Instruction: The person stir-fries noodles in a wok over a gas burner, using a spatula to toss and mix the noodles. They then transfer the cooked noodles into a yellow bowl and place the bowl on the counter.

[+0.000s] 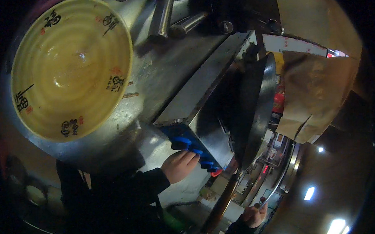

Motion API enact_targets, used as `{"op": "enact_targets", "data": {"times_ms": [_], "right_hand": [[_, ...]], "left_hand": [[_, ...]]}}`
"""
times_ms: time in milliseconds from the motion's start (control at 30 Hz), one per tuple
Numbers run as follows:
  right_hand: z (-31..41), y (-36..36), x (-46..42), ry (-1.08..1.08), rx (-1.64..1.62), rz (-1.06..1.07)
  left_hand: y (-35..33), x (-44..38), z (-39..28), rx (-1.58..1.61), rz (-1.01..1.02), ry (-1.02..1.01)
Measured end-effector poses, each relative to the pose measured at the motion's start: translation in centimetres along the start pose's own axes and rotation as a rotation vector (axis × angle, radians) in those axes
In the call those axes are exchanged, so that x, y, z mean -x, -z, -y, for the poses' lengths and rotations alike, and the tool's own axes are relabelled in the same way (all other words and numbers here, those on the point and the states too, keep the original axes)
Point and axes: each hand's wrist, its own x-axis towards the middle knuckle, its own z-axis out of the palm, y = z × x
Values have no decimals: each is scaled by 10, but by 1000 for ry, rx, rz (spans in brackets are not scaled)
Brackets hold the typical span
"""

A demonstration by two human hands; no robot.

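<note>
My left hand (180,166) has its fingers on a blue knob (195,151) at the front of a metal stove (202,94). Several such knobs line the stove's blue front panel. A dark wok (258,114) sits at the stove, its wooden handle (221,202) reaching out between my two arms. My right hand (255,215) grips the end of a long thin metal utensil (281,180). The utensil's far end is dark and seen almost edge-on, so its shape cannot be told.
A large yellow bowl (72,70) with black and red writing stands on the metal counter (154,68). Thin brown sticks (131,94) show beside its rim. Metal cylinders (164,17) lie beyond. Brown sheets (313,91) rise behind the wok, near ceiling lights (309,193).
</note>
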Motion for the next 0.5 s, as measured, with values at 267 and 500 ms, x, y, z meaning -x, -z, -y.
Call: {"op": "enact_targets", "data": {"times_ms": [267, 500], "right_hand": [[-8, 10, 7, 30, -11, -105], [-14, 54, 38, 34, -31, -116]], "left_hand": [[3, 4, 1, -9, -80, 29], [-4, -4, -19, -101, -18, 250]]}}
